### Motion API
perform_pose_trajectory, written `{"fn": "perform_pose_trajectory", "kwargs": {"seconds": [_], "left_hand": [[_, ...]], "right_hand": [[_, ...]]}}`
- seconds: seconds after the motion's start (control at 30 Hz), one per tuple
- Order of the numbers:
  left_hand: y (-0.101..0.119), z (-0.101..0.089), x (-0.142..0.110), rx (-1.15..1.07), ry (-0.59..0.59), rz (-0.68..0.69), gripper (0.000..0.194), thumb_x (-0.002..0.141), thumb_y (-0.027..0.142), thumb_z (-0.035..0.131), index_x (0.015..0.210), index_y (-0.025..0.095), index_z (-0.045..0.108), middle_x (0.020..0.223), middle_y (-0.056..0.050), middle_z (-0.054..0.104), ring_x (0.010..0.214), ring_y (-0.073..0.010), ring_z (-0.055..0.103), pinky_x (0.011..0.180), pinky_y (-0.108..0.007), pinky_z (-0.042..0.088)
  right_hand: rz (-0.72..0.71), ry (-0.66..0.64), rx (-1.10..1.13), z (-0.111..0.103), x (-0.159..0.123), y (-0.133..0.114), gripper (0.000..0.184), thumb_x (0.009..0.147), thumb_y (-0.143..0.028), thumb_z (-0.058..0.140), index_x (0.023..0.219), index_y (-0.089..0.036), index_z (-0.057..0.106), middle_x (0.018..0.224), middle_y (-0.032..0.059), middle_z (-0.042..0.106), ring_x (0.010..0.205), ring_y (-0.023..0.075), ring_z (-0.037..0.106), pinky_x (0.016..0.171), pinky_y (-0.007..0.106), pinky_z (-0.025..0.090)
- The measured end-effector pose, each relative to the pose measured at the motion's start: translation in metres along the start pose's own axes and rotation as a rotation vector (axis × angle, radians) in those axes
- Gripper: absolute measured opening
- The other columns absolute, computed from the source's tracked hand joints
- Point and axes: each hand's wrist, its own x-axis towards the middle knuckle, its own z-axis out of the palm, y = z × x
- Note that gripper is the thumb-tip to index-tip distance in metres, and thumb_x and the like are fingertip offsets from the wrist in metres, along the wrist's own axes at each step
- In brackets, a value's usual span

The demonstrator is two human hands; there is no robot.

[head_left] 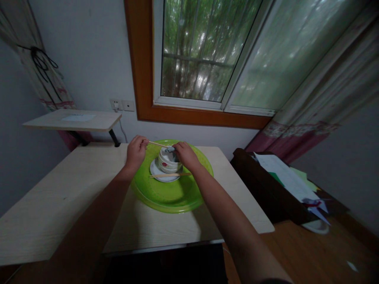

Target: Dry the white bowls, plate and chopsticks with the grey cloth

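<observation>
My left hand (137,149) is closed on one end of a wooden chopstick (157,144), which points right over the bowls. Its far end meets a small grey-blue thing (169,150) in the closed fingers of my right hand (185,154); whether that is cloth or a spoon I cannot tell. Below are stacked white bowls (164,164) with a red flower mark, on a white plate (154,170). More chopsticks (168,174) lie across the plate's near side. Everything stands in a round bright green tray (171,197). My right hand partly covers the bowls' right side.
The tray rests on a pale wooden table (74,189). A small raised shelf (102,121) with a paper sheet stands at the back left. Right of the table is a dark brown piece of furniture (254,185) with papers (284,177) on it. A window (201,51) is behind.
</observation>
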Motion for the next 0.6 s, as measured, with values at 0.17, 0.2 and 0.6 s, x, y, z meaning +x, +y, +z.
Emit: {"fn": "perform_pose_trajectory", "kwargs": {"seconds": [0.17,0.2,0.6], "left_hand": [[-0.004,-0.002,0.002,-0.01,0.072,-0.058,0.017,0.096,0.028,0.051,0.086,0.02,0.062,0.076,-0.001,0.06,0.073,-0.017,0.058,0.073,-0.03,0.045],[-0.005,-0.002,0.002,-0.016,0.069,-0.06,0.017,0.096,0.029,0.051,0.086,0.02,0.062,0.076,-0.001,0.06,0.072,-0.0166,0.058,0.072,-0.03,0.045],[0.005,0.008,-0.003,-0.041,-0.395,0.084,0.025,0.096,0.034,0.051,0.093,0.02,0.073,0.093,-0.006,0.075,0.082,-0.0198,0.068,0.079,-0.033,0.05]], "right_hand": [[0.067,-0.012,-0.018,-0.001,-0.004,0.008,0.022,0.098,-0.015,0.057,0.117,-0.017,0.067,0.111,0.0106,0.068,0.103,0.024,0.056,0.092,0.033,0.043],[0.066,-0.007,-0.014,-0.002,-0.004,0.009,0.022,0.098,-0.016,0.057,0.117,-0.017,0.067,0.111,0.0107,0.068,0.104,0.024,0.056,0.092,0.034,0.043],[-0.149,0.037,0.038,-0.004,-0.002,-0.01,0.023,0.098,-0.021,0.06,0.12,-0.017,0.066,0.111,0.0107,0.068,0.104,0.0243,0.057,0.092,0.036,0.046]]}}
